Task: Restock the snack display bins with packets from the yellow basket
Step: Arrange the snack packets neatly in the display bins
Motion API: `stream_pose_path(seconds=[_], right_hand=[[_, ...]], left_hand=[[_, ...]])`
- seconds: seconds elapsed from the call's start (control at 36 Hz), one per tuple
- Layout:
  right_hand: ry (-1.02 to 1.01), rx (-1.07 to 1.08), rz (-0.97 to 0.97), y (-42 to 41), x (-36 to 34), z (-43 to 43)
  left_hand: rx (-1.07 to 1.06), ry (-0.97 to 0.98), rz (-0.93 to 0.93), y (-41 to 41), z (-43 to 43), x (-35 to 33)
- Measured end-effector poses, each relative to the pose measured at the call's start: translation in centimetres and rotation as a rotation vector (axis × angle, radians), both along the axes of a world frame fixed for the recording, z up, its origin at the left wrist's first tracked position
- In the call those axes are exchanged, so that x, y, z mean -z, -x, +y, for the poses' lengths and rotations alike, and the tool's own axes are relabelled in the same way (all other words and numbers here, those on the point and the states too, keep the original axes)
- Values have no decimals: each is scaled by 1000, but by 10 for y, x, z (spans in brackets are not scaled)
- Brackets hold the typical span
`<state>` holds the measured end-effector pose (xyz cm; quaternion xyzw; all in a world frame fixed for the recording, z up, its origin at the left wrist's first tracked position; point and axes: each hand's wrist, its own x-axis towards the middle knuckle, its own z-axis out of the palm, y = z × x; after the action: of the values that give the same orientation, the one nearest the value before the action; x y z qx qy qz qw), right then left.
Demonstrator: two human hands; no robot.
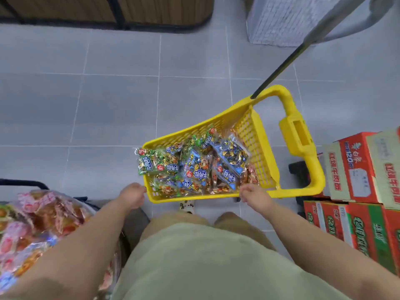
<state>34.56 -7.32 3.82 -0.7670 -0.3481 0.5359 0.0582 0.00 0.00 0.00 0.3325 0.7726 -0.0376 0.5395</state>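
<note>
Left hand (pixel 132 194), right hand (pixel 254 195) on 牛肉粒 basket (pixel 205 197)

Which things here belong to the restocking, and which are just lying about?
Job: basket, packets, snack bin, left hand, right hand.
Lying about: cartons, grey box, wooden unit.

The red carton (pixel 355 169) reads "白象" and "120"; the snack packets (pixel 194 172) read "牛肉粒".
</note>
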Motion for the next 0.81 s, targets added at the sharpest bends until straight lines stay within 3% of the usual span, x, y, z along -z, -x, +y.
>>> stream_pose_path(seconds=[0.17,0.42,0.58,0.81], right_hand=[[-24,-56,-46,25,11,52],[73,-276,-217,41,51,90],[136,-206,-187,32,69,91],[139,-229,-173,27,61,93]], left_hand=[[-45,-151,141,17,46,16],[-250,-80,-8,8,77,60],[-256,-214,66,-5,77,64],[-312,-421,-40,-17,80,37]])
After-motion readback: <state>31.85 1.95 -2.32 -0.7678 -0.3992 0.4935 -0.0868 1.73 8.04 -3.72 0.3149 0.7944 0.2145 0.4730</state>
